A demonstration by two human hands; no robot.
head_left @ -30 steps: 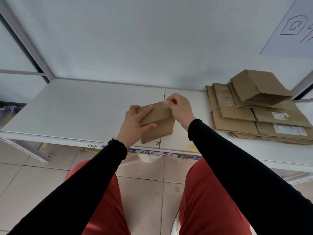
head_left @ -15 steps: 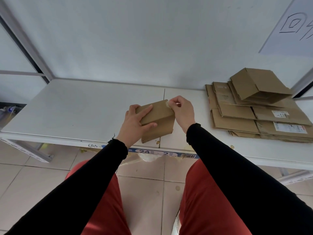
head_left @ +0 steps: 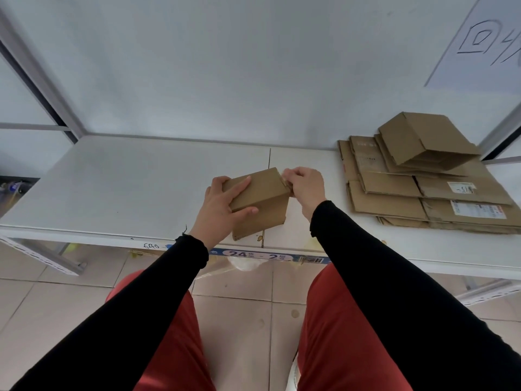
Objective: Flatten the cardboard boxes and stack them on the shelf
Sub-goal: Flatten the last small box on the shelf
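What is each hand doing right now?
Left hand: holds the small cardboard box.
Right hand: fingertips pinch the box's right edge; what exactly, unclear.

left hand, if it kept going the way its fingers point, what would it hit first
Likely the right hand, pinching the far corner of the small box the left hand grips; depth is unclear.

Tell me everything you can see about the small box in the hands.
The small box is plain brown cardboard, still in box shape, not flattened. It is held tilted above the front edge of the white shelf. The left hand grips its left side, thumb below and fingers on top. The right hand pinches something at its upper right corner.
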